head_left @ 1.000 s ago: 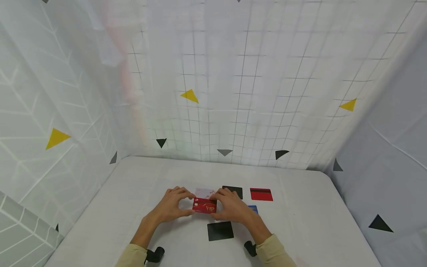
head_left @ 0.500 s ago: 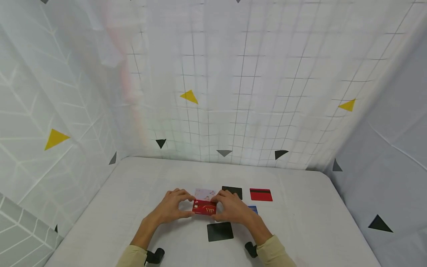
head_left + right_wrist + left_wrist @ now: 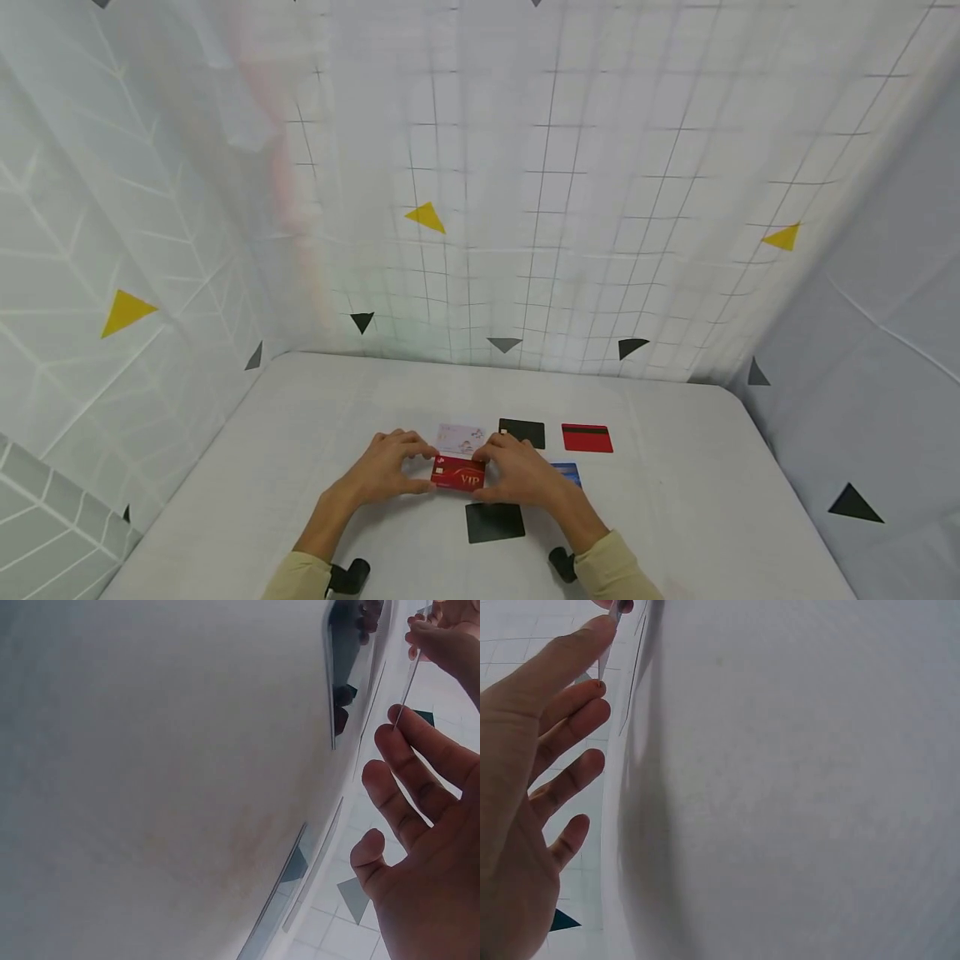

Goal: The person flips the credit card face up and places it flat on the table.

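A red VIP card (image 3: pixel 458 474) with a gold chip is held level between both hands, just above the white table. My left hand (image 3: pixel 382 470) pinches its left edge with thumb and index finger. At the card's right edge, my right hand (image 3: pixel 522 472) grips it the same way. In both wrist views the card (image 3: pixel 409 686) shows nearly edge-on, apart from the tabletop, and the other fingers are spread and hold nothing. A pale patterned card (image 3: pixel 461 437) lies directly behind the red one. Nearer me lies a dark card (image 3: pixel 495 524); the right thumb is close to its far edge.
Behind the right hand lie another black card (image 3: pixel 531 432) and a red card with a dark stripe (image 3: pixel 587 438). A blue card (image 3: pixel 568 472) is partly hidden by the right hand. White patterned sheets (image 3: pixel 570 167) wall in the table (image 3: pixel 675 500) at the back and sides.
Both hands have drawn the red VIP card slightly toward me. More of the pale card, the rear black card and the blue card shows now. The cards on the table have stayed put.
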{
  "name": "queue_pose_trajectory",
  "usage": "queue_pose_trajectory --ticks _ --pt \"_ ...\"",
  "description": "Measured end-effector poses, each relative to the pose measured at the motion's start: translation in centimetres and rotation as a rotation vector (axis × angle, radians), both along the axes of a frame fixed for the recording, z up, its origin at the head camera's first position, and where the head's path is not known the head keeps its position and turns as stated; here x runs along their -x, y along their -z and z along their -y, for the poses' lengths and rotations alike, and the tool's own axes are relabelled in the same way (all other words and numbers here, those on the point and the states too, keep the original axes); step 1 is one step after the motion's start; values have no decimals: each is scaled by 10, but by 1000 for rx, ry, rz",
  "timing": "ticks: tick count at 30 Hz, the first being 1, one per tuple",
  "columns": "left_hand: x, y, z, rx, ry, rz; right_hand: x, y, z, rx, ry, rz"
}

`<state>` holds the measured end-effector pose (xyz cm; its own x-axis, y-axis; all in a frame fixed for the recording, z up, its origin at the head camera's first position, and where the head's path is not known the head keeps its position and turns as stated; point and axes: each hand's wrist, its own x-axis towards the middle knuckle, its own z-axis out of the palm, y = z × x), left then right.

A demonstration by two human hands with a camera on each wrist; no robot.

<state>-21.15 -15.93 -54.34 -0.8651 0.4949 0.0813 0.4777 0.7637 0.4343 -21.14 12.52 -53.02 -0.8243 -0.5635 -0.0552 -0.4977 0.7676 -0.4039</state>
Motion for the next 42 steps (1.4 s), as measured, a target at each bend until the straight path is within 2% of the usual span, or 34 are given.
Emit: queue_pose_trajectory --ticks 12,19,23,35,42 --pt "2 -1 -6 105 -4 -26 -1 0 4 -60 6 -15" --pt "2 -3 -9 110 -2 -39 -1 -3 7 -99 -3 -54" --pt "2 -4 -9 107 -1 -39 -2 -5 8 -120 -3 -47" --pt "6 5 -8 117 -8 -50 -2 -6 7 -130 -2 -37" --pt "4 4 -10 120 -20 -46 -1 -2 6 -131 -2 -48"
